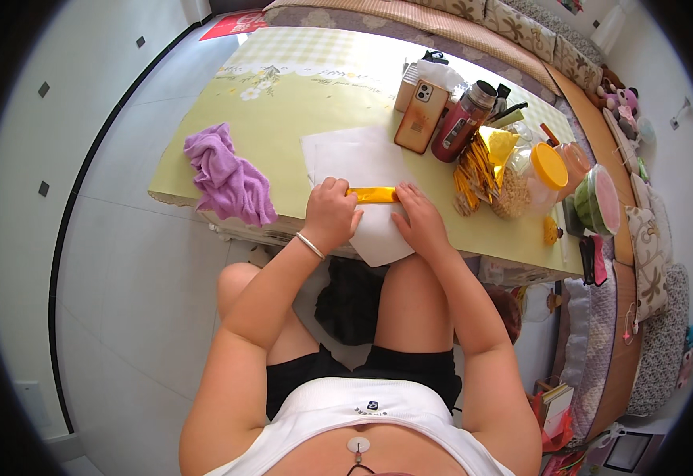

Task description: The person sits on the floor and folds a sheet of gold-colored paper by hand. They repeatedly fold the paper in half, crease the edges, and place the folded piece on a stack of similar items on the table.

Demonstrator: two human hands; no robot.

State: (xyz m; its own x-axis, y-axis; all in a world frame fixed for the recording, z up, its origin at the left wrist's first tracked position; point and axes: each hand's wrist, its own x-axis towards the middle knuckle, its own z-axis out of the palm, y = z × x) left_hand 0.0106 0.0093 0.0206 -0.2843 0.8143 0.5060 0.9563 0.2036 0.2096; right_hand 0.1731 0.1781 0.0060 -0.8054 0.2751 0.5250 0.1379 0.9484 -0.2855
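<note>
Hands meet at the near edge of the table [203,178] in the single head view, and much of what they do is covered by the hands themselves. The left hand [330,213], a thin bangle [310,244] on its wrist, is curled shut over the left end of one narrow yellow strip [372,194], so that end cannot be seen. The right hand [420,218] lies knuckles-up with its fingers bent onto the strip's right end; how firmly it pinches, or whether it only presses down, I cannot tell. Only the short middle stretch of the strip shows between them. It rests on one white sheet [354,159] whose near corner hangs past the table edge below the hands. One crumpled purple cloth [230,178] sits to the left, well apart, drooping over the edge. Behind the sheet stand one phone [421,115] with its back propped toward the camera, and one dark red flask [461,123] just beside it. Right of those is a crowded cluster where counting breaks down: a bundle of thin yellow sticks [473,174], one clear jar with an orange lid [549,165], and one halved watermelon [598,200] at the table's right end. Fisheye bending blurs the small items there.
</note>
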